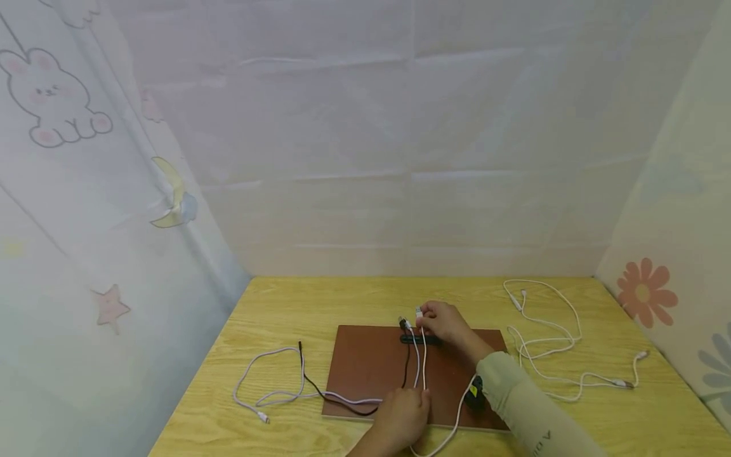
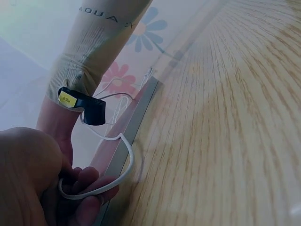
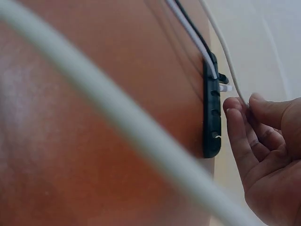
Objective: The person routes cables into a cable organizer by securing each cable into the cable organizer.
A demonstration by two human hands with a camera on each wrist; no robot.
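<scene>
My right hand (image 1: 445,322) pinches a white cable (image 1: 424,365) just below its USB plug (image 1: 419,312), which points up beyond the board's far edge. Along that edge of the brown board (image 1: 360,355) lies a black slotted cable holder (image 3: 211,136). A black cable (image 3: 192,22) and a pale lilac cable (image 3: 190,32) sit in neighbouring slots, their plugs past the holder. Other slots nearer the hand hold no cable. At the board's front edge, my left hand (image 1: 402,412) grips the white cable, which loops out over its curled fingers in the left wrist view.
Left of the board, the lilac cable's loops (image 1: 245,374) and the black cable's tip (image 1: 300,349) lie on the wooden table (image 1: 228,343). More white cable (image 1: 577,327) is spread at the right. A black device with a yellow label (image 2: 94,108) is on my right wrist.
</scene>
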